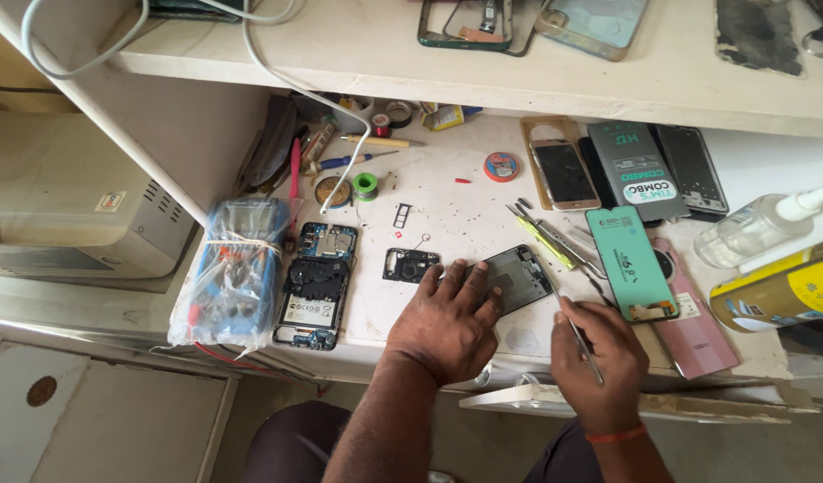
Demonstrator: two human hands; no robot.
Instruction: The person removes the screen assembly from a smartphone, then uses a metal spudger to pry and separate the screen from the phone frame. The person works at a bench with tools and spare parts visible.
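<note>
Two hands work at the lower middle of the frame, over a worn, cream-coloured table (447, 192) speckled with tiny screws and bits. The left hand (447, 322) lies flat and spread, palm down, pressing on the near end of a dark phone frame (519, 277) that rests on the table just right of centre. The right hand (599, 362), with a red thread at the wrist, is closed around a thin metal tool (583, 344) whose tip points up toward the edge of that frame. Left of centre lies an opened phone (318, 286) with its circuit board and battery showing, and beside it, further left, a blue multimeter in a plastic bag (228, 273). A small black camera cover (410, 265) sits between the opened phone and the left hand. To the right lie a teal screen protector pack (631, 261), a pink back cover (698, 335), a gold phone (562, 172) and tweezers (555, 237); a clear spray bottle (756, 228) and a yellow can (778, 291) stand at the right edge. A pale shelf (537, 76) crosses the top of the frame, carrying phone parts and a white cable (277, 67). A beige appliance (63, 206) fills the left side.
</note>
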